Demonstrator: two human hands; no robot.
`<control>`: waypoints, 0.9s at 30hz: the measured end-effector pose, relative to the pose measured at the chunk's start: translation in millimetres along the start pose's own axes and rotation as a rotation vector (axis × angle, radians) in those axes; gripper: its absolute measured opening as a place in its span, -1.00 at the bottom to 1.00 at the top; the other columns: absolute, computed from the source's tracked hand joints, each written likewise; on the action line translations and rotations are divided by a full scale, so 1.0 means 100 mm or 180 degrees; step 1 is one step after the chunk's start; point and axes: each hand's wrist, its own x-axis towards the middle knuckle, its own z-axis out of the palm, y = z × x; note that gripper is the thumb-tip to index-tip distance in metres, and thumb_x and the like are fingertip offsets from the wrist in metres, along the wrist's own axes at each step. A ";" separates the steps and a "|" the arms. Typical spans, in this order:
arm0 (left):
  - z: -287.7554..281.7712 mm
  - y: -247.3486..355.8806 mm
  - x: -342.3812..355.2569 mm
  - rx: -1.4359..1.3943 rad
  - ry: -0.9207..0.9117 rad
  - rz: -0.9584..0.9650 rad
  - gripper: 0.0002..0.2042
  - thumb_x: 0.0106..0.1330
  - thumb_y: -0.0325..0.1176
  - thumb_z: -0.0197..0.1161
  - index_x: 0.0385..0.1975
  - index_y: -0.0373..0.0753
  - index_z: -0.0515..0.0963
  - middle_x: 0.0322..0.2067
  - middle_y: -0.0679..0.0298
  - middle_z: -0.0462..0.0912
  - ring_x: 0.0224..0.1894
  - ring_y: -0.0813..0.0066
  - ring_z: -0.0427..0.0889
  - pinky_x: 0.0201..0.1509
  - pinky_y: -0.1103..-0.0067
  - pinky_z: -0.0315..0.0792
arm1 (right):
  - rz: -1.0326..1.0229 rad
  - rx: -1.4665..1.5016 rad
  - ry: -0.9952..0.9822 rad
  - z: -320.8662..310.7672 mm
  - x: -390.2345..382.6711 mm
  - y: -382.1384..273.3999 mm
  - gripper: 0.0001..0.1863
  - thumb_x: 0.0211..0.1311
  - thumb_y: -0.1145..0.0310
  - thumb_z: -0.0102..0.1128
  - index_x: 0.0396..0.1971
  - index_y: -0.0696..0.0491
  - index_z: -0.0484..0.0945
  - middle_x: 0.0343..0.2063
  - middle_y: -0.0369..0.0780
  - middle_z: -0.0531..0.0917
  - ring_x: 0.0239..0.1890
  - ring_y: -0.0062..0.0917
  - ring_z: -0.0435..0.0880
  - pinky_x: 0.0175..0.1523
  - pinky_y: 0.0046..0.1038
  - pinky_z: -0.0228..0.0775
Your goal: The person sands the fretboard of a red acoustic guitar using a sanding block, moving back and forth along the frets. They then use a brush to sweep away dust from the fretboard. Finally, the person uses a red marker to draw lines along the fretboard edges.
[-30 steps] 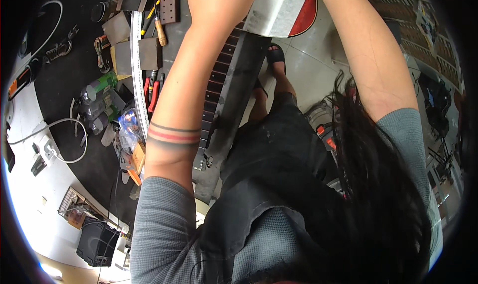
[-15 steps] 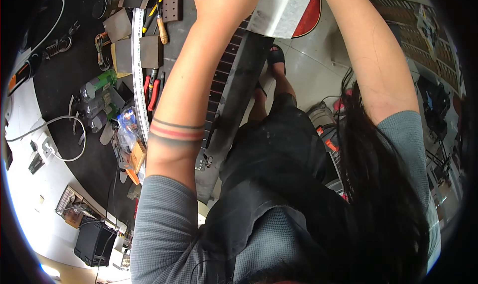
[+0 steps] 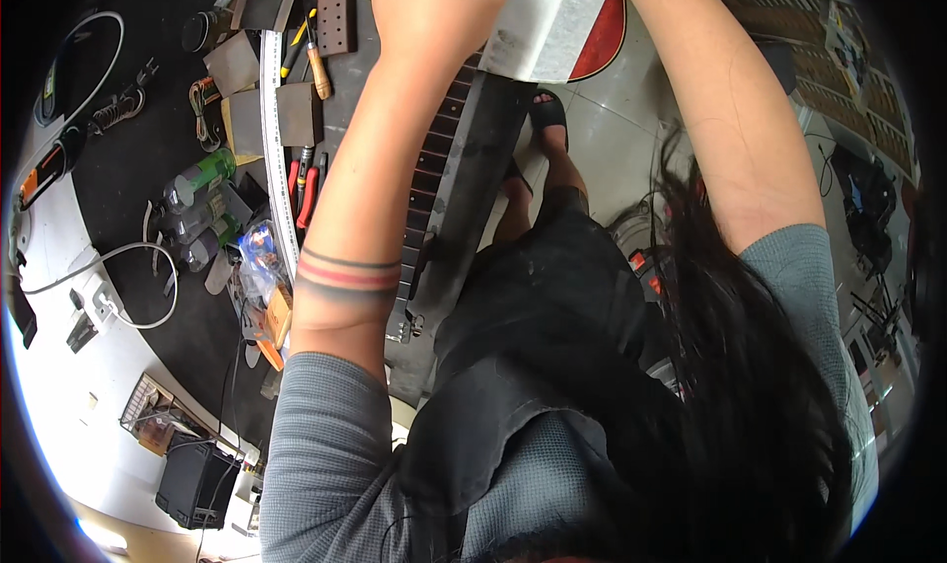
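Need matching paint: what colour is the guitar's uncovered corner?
Uncovered corner: red, head view.

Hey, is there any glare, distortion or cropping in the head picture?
In the head view, the white surface at lower left is washed out by glare; the white ruler looks bowed, probably by the fisheye lens; dark hair loses detail; the left hand is cropped at the top edge, the right hand out of frame.

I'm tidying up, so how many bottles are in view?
3, grouped on the dark bench: a green bottle uppermost in the picture, a clear bottle just below, and a third bottle lowest. More may be hidden.
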 end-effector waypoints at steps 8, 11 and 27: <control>-0.53 -0.33 -1.55 0.0037 -0.0779 -0.0101 -0.30 0.31 -0.15 0.53 0.44 -0.27 0.55 -0.58 0.24 0.64 -0.53 0.33 0.59 -0.13 0.37 0.26 | 0.0154 -0.0042 0.0007 -0.04 -0.09 0.11 -0.42 0.37 0.63 -0.09 0.34 0.10 0.63 0.39 -0.01 0.60 0.53 -0.15 0.44 0.66 -0.13 0.14; -0.16 -0.31 -0.82 0.0124 -0.0168 0.0223 -0.40 0.37 -0.10 0.46 0.36 -0.26 0.61 -0.57 0.19 0.67 -0.47 0.18 0.67 -0.03 0.31 0.37 | 0.0093 -0.0021 -0.0010 -0.01 -0.06 0.10 -0.42 0.38 0.63 -0.10 0.35 0.10 0.63 0.40 -0.01 0.58 0.52 -0.14 0.44 0.65 -0.13 0.15; -0.07 -0.31 -0.38 -0.0018 -0.0308 0.0025 -0.50 0.45 0.03 0.36 0.25 -0.14 0.66 -0.54 0.09 0.71 -0.42 0.03 0.71 -0.06 0.23 0.40 | -0.0081 -0.0039 0.0063 0.02 -0.02 0.10 -0.42 0.35 0.64 -0.08 0.32 0.11 0.64 0.35 0.02 0.62 0.44 -0.07 0.52 0.58 -0.14 0.26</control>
